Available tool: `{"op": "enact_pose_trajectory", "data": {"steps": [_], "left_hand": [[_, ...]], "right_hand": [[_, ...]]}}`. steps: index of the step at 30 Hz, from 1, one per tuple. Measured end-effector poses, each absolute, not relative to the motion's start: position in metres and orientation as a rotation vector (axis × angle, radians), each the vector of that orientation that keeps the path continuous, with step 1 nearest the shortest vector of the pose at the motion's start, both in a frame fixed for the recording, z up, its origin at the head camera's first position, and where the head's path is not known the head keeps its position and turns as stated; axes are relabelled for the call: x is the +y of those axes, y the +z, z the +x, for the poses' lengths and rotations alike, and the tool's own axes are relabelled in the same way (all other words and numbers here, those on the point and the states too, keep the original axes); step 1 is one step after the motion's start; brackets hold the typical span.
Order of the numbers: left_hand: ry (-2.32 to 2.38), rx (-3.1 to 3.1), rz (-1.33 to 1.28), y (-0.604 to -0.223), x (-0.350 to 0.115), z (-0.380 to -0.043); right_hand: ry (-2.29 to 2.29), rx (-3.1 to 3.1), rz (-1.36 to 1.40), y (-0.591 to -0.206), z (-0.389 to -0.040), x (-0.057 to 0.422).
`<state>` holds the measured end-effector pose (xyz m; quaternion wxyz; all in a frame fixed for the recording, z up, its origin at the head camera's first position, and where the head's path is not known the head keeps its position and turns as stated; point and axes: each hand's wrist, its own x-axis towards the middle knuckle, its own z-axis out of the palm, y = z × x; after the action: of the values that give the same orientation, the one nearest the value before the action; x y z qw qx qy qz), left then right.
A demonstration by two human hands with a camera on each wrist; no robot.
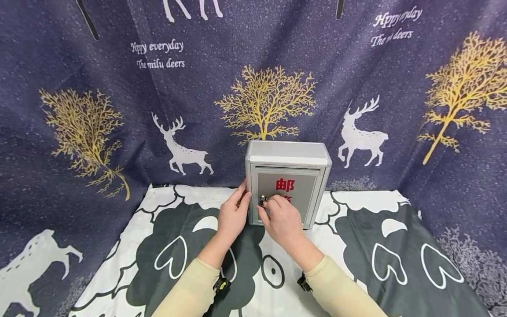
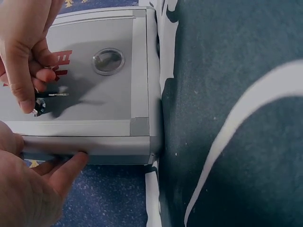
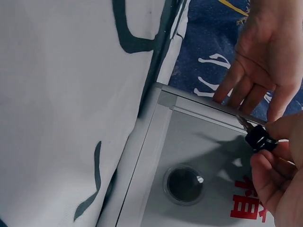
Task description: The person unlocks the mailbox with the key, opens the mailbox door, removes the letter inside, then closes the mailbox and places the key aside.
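A silver metal mailbox (image 1: 287, 154) stands upright, with red characters and a round window (image 2: 108, 61) on its front door. My right hand (image 1: 282, 218) is at the lock (image 1: 262, 200) on the door's left side. Its thumb and fingers pinch a black-headed key (image 3: 259, 138), and a metal blade shows beside it in both wrist views. The fingers partly hide the lock. Against the mailbox's left side rests my left hand (image 1: 233, 215), its fingers extended along the side wall and its thumb at the front edge.
Under the mailbox lies a black-and-white patterned cloth (image 1: 273, 270). Behind it hangs a dark blue curtain (image 1: 190, 97) printed with white deer and golden trees. A narrow slot (image 1: 287, 169) runs across the mailbox front near the top.
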<state>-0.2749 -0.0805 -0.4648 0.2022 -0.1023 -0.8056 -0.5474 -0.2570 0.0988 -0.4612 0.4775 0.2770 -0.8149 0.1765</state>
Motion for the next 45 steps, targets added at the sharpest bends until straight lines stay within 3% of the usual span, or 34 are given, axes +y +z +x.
{"op": "enact_pose_trajectory", "data": {"steps": [31, 45], "left_hand": [[-1.551, -2.232, -0.294, -0.465, -0.081, -0.275], [-1.617, -2.220, -0.320, -0.464, -0.084, -0.275]], "right_hand": [[1.172, -2.246, 0.400, -0.459, -0.246, 0.091], [1.274, -2.261, 0.386, -0.456, -0.244, 0.090]]}}
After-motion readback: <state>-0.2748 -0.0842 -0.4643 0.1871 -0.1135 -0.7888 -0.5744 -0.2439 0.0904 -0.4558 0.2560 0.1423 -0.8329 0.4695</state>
